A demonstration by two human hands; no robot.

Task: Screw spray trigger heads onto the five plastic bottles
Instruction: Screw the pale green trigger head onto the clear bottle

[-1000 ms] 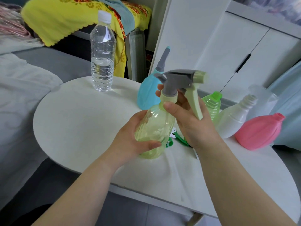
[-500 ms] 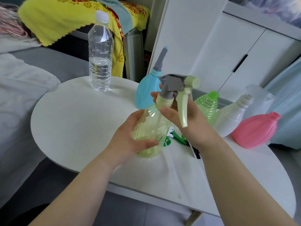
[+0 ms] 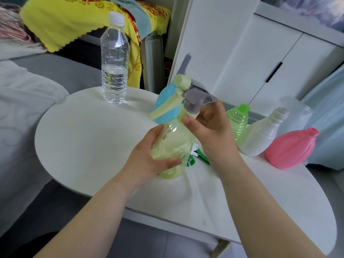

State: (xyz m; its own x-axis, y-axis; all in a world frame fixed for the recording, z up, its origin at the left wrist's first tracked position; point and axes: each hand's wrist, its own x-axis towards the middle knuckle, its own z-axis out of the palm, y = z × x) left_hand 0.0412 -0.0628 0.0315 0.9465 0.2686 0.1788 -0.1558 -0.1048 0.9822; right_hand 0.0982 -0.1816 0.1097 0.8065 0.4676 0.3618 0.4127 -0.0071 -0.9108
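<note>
Head view, from the left: a clear water bottle (image 3: 114, 67) with a white cap stands upright at the far edge of the round white table (image 3: 89, 138), well apart from the rest. Nearer the middle, the left hand (image 3: 149, 161) wraps around the lower body of the pale green bottle (image 3: 172, 146), thumb across its front, holding it tilted just above the tabletop. On that bottle's neck sits the grey and pale green trigger head (image 3: 188, 95), its lever pointing left. The right hand (image 3: 210, 131) pinches the collar of the trigger head between thumb and fingers. Behind them stands a blue bottle (image 3: 163, 101) with a head already on. Right of the hands come a bright green bottle (image 3: 239, 121), a white bottle (image 3: 260, 135) with bare threads, and a pink bottle (image 3: 290, 148), all leaning and headless. A green part (image 3: 202, 158) lies on the table under the right wrist.
</note>
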